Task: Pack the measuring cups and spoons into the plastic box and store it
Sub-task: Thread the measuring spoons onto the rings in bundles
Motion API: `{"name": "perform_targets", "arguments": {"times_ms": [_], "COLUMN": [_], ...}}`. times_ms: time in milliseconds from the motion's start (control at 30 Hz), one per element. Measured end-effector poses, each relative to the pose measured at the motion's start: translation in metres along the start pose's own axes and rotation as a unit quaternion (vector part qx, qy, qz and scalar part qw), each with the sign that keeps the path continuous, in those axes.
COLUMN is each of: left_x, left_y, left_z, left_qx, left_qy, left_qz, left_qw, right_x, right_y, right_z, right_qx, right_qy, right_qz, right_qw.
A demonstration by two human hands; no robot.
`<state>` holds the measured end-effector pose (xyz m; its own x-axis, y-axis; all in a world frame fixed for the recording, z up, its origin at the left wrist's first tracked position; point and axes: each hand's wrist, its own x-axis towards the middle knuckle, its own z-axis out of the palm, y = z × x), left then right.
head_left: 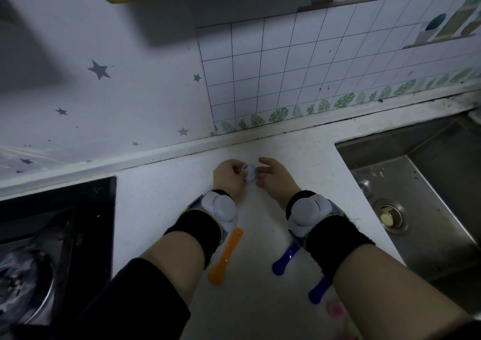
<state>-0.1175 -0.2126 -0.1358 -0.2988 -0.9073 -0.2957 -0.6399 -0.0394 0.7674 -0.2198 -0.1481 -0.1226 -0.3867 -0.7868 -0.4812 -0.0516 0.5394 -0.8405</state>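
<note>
Your left hand is over the white counter, close to the back edge where the counter meets the wall. Its fingers are curled in and pinch the left rim of a small pale blue measuring cup, a see-through round one. I cannot tell whether the cup is lifted or resting on the counter.

Your right hand is just to the right of that cup. Its fingers are loosely bent and spread, with the thumb held apart from them, and they grip nothing. One fingertip sits right at the cup's right rim, though whether it touches is too blurred to say.

Nearer to you, an orange measuring spoon lies flat on the counter, partly under your left wrist. A purple measuring spoon lies beside it to the right, its handle hidden under your right wrist. A darker blue measuring spoon lies nearer still, partly under your right forearm, and a pink piece shows just beyond it, too blurred to name.

Both wrists carry black bands with grey trackers. The steel sink is on your right, the black hob on your left.
</note>
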Motion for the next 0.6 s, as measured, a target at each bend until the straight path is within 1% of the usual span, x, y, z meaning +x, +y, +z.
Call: {"name": "perform_targets", "arguments": {"times_ms": [100,200,300,433,600], "left_x": [-0.007,-0.013,-0.024,-0.032,-0.064], "left_y": [0.001,0.007,0.016,0.024,0.034], "left_z": [-0.005,-0.014,-0.028,-0.042,-0.064], "left_qx": [-0.053,-0.115,-0.150,-0.137,-0.120], "left_qy": [0.007,0.007,0.005,-0.024,-0.076], "left_qz": [-0.011,0.003,0.029,0.047,0.092], "left_qw": [0.999,0.993,0.988,0.989,0.986], "right_x": [-0.007,-0.015,-0.036,-0.060,-0.098], "right_y": [0.000,-0.008,-0.022,-0.038,-0.046], "right_z": [-0.001,-0.004,-0.007,-0.012,-0.015], "right_qx": [-0.030,-0.042,-0.049,-0.109,-0.153], "right_qy": [0.038,0.088,0.095,0.080,0.089], "right_qz": [-0.012,-0.041,-0.096,-0.175,-0.231], "right_qw": [0.999,0.994,0.990,0.975,0.957]}}
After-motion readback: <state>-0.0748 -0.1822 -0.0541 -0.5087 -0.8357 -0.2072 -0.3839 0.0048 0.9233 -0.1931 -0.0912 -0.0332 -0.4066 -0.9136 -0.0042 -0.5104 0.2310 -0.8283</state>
